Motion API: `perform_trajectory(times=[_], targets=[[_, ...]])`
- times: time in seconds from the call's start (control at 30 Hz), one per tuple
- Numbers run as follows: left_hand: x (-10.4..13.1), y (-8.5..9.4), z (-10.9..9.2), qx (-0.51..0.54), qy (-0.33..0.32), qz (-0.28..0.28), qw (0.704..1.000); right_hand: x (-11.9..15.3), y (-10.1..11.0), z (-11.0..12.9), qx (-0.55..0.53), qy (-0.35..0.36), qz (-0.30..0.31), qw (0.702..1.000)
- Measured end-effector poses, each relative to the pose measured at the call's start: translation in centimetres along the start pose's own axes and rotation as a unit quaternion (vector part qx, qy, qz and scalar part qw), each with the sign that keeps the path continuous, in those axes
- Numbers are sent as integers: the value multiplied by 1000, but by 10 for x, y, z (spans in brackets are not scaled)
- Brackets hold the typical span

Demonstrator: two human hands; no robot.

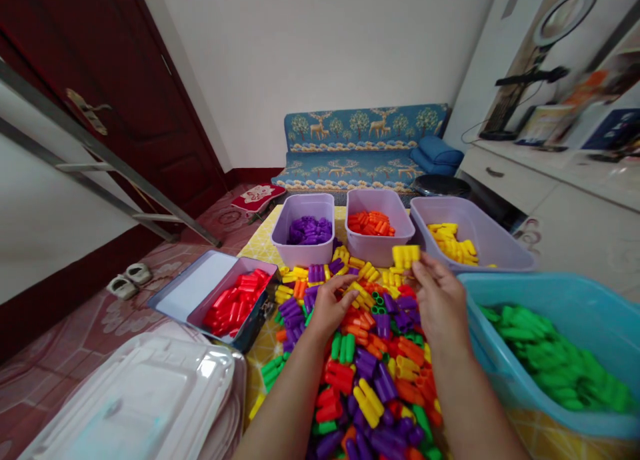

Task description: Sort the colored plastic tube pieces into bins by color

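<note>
My right hand pinches a yellow plastic piece of joined tubes, raised in front of the lilac bins. Low over the mixed pile, my left hand has its thumb and forefinger closed at the end of another yellow plastic piece. Under and between both hands spreads a heap of joined-tube pieces in purple, orange, red, green and yellow, with a purple piece and a green piece among them.
Lilac bins hold purple, orange and yellow pieces. At the right a blue tub contains green ones; at the left an open tin contains red ones. Stacked lids lie front left. Behind stands a sofa.
</note>
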State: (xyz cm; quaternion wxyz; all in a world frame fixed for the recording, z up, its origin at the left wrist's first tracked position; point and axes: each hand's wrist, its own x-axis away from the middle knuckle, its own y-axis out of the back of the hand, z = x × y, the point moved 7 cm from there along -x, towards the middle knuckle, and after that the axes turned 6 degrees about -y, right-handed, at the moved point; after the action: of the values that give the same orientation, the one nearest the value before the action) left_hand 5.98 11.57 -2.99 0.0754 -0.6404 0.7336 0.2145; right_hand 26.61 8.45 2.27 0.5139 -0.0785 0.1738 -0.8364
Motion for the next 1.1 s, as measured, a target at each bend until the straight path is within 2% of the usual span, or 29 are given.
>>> perform_trajectory(times=[0.03, 0.1, 0.17, 0.23, 0.3, 0.4, 0.5, 0.63, 0.8, 0.9, 1.03, 1.1], targets=[[0, 0, 0, 0, -5, 1, 1000, 0, 4, 9, -54, 38, -23, 998], [0, 1, -1, 2, -20, 3, 1000, 1, 7, 21, -120, 82, -25, 989], [-1, 1, -4, 3, -39, 5, 999, 1, 5, 22, -117, 76, -12, 990], [-1, 2, -7, 5, -53, 1, 999, 0, 2, 13, -59, 32, 5, 998], [0, 4, -8, 12, -56, -10, 998, 1, -7, -4, 43, -27, 53, 997], [0, 7, -5, 43, -44, -35, 997, 6, -24, -32, 213, -61, 157, 963], [0, 8, 0, 96, -26, -58, 993, 14, -37, -50, 314, -24, 211, 926], [0, 7, 0, 133, -12, -63, 989, 21, -46, -60, 354, -7, 223, 908], [-1, 6, -12, 112, -39, -42, 992, 22, -48, -52, 379, 30, 207, 901], [1, 4, -12, 111, -15, -28, 993, 20, -45, -48, 384, 47, 198, 901], [2, 5, -11, 77, -1, -34, 996, 17, -39, -49, 355, -3, 223, 908], [2, 6, -12, 53, -2, -37, 998, 13, -32, -43, 309, -38, 199, 929]])
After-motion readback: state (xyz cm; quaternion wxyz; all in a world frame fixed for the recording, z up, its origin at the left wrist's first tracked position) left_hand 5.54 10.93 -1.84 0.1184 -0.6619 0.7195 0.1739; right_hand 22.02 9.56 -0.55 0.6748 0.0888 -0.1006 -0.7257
